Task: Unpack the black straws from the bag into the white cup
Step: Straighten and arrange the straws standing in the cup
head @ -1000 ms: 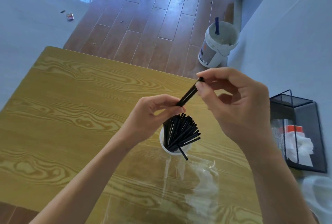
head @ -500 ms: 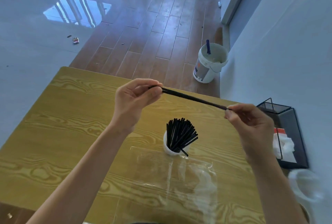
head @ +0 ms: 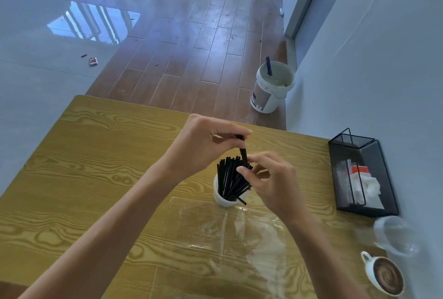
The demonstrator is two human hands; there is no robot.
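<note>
Just above the centre of the frame, the left hand (head: pixel 203 145) pinched the top of one straw (head: pixel 244 152) between thumb and forefinger, the other fingers curled loosely. It held the straw nearly upright, probably so it would drop straight down among the rest. Just below and to the right, the right hand (head: pixel 271 183) had thumb and forefinger nearly closed at the straw's lower part, where it met the bunch; it seemed to be steering the tip in, though I could not tell if the fingers truly gripped it. Its remaining fingers were spread, holding nothing else.

Under both hands stood the cup (head: pixel 221 199), at the centre of the surface (head: pixel 96 154), already crowded with straws (head: pixel 230 178) that fanned out above its rim. One lay lower, poking out toward the bag (head: pixel 227 231).

The bag lay flat and clear on the surface just below the cup, in the lower middle of the frame, its mouth toward the cup, a short reach for each straw. It looked empty, so this may have been the last one.

At the right edge sat a black mesh box (head: pixel 362 174), well apart, and a coffee cup (head: pixel 383 277) in the lower right corner, near the right forearm, where a careless elbow might catch it.
</note>
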